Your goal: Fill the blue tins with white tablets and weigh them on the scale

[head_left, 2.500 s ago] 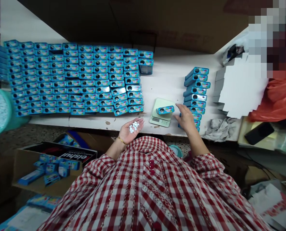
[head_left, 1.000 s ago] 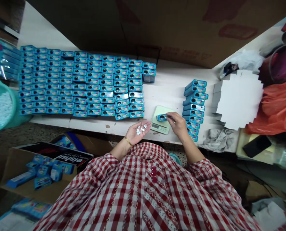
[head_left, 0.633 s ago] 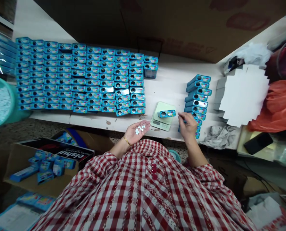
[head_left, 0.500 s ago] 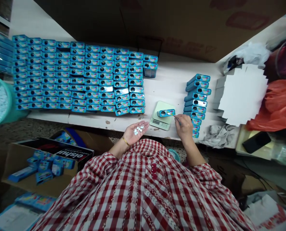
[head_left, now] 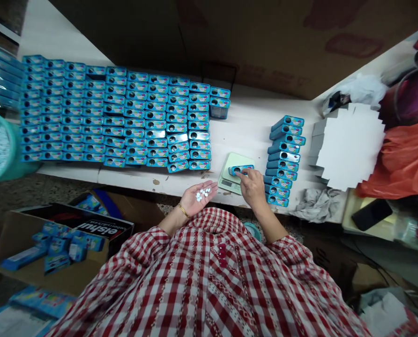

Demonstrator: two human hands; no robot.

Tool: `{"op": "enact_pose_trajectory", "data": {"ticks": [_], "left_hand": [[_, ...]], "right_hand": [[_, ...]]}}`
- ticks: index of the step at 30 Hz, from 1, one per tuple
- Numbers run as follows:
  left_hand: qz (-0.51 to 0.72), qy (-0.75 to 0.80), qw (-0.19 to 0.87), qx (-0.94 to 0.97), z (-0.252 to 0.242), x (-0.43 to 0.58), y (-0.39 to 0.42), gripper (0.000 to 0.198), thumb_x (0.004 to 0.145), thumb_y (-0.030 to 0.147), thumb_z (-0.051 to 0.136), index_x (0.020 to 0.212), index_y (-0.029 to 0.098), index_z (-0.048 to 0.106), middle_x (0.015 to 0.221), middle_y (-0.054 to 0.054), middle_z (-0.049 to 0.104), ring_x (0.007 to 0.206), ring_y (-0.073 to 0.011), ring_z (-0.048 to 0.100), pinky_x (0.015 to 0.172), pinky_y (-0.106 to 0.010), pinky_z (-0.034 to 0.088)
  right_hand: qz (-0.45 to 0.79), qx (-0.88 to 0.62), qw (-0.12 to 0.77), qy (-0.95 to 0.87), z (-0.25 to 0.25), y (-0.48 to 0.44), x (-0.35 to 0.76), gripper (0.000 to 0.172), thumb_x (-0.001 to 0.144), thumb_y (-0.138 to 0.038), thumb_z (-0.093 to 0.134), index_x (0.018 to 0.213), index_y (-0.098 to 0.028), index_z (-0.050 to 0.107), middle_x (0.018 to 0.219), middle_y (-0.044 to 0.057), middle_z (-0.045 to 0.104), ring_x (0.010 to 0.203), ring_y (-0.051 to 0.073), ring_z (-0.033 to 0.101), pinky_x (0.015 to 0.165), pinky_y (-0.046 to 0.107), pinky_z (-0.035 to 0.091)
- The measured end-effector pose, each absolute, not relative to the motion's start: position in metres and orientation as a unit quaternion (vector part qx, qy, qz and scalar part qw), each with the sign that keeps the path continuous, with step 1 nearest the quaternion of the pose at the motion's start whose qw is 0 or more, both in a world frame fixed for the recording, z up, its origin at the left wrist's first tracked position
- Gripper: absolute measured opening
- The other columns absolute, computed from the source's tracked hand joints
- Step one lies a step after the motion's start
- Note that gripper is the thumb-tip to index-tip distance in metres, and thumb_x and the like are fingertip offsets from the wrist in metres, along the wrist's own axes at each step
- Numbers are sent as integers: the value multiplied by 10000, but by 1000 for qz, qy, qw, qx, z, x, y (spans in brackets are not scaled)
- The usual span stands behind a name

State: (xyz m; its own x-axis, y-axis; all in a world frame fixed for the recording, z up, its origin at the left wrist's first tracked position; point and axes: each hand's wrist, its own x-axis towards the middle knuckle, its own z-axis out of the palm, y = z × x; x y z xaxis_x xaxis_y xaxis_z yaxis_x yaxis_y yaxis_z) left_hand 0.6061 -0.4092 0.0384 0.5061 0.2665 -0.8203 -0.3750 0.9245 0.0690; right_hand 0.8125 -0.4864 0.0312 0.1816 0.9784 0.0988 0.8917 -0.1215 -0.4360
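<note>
White tablets rest in a small heap on the upturned palm of my left hand, whose fingers lie flat and stretched out. A green kitchen scale stands at the table's front edge. On its plate is a small blue tin with a dark round opening on top. My right hand is over the scale, fingertips pinched at the tin near that opening. What the fingertips hold, if anything, is hidden. The hand covers part of the scale's front.
Tight rows of blue tins fill the table's left side. A shorter column of tins stands right, beside stacked white cartons. A teal tub of white tablets is far left. A big cardboard box borders the back.
My right hand has moved left from beside the tin to over its top, fingertips now near the opening. The left hand still holds the tablets on its palm. The view has shifted slightly.
</note>
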Motion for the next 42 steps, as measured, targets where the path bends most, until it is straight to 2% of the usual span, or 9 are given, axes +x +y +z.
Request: {"op": "enact_pose_trajectory", "data": {"ticks": [4,10,18,21,25,29,34,38,42], "left_hand": [[167,429,885,-66,37,616,-413,351,840,194,396,1111,62,576,1017,-154,657,974,-215,613,877,-340,460],[113,427,893,-85,28,613,-422,378,893,241,328,1115,76,586,990,-137,665,856,-172,639,805,-281,470],[110,437,889,-83,34,608,-427,392,904,178,282,787,83,643,624,-56,648,576,-125,607,775,-289,479],[120,434,890,-72,37,619,-423,356,892,164,316,768,84,640,644,-63,656,594,-129,609,737,-276,485],[141,406,902,-45,44,643,-411,306,869,154,358,823,61,646,668,-78,665,577,-121,600,691,-254,484],[152,402,903,-13,47,660,-398,303,841,164,402,972,7,625,795,-138,685,771,-168,644,831,-281,464],[161,433,887,-13,41,654,-396,349,831,180,399,1075,10,581,959,-175,669,1000,-215,601,924,-320,430],[172,431,885,-27,35,637,-398,350,837,196,393,1080,23,576,989,-164,664,1032,-224,586,927,-327,435],[196,462,864,-35,33,611,-398,346,836,183,387,1094,44,570,956,-145,673,997,-201,604,884,-305,463]], "right_hand": [[170,-667,253,-680,42,-488,779,297,852,-173,412,1095,-219,577,1016,93,565,940,214,499,804,391,448],[219,-598,133,-759,54,-492,726,276,827,-115,425,1059,-162,567,987,113,582,869,239,505,720,374,498],[266,-590,186,-739,44,-493,732,194,821,-148,484,986,-157,585,957,103,590,906,239,519,723,350,523],[267,-596,222,-724,40,-491,742,174,836,-169,467,948,-172,600,942,93,606,909,212,541,780,355,510],[283,-625,346,-640,42,-481,770,155,812,-154,486,895,-181,614,858,60,624,860,165,573,760,320,507],[260,-662,417,-566,37,-468,801,140,769,-157,535,876,-188,619,849,43,617,786,142,584,674,276,524],[224,-692,403,-556,27,-461,819,113,778,-183,539,840,-194,632,838,48,625,774,149,601,694,295,529],[154,-717,398,-551,35,-472,825,156,824,-195,496,871,-202,645,876,58,644,856,164,601,778,320,501],[105,-760,407,-496,40,-490,840,157,818,-217,508,862,-204,658,838,43,654,801,162,604,724,311,499]]}}
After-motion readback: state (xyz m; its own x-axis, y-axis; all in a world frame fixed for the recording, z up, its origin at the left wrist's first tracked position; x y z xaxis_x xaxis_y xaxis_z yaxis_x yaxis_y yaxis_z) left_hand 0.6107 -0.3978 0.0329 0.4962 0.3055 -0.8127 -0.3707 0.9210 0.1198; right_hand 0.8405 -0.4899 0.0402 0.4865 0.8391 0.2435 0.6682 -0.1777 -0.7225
